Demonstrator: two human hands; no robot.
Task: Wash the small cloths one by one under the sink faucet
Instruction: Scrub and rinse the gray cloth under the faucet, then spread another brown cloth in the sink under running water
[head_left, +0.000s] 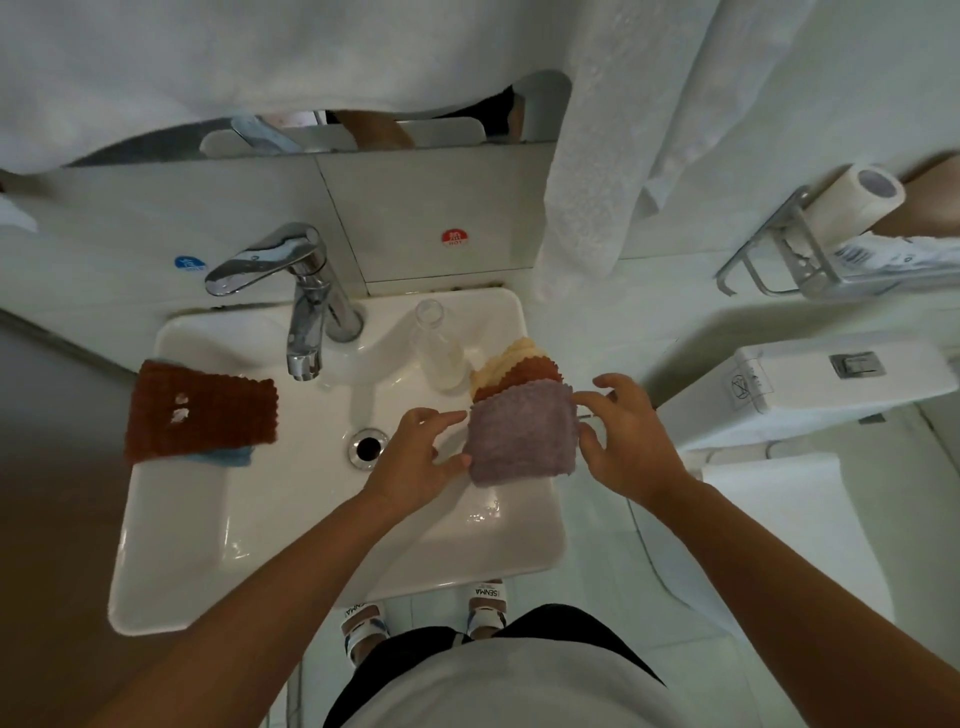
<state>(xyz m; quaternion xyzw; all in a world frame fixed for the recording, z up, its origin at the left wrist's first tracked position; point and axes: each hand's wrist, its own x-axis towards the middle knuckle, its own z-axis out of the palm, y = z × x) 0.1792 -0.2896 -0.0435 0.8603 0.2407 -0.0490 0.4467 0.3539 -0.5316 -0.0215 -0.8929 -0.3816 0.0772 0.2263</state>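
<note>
Between the left hand and right hand, each pinching one edge, the purple cloth tops the stack on the sink rim; best lifted alone, then carried leftward beneath the faucet

A small bathroom: white sink with chrome faucet (centre), toilet tank right, paper roll upper right.

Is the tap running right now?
Off, it seems: no stream shows below the faucet spout, and the sink basin around the drain holds no pooled water.
</note>
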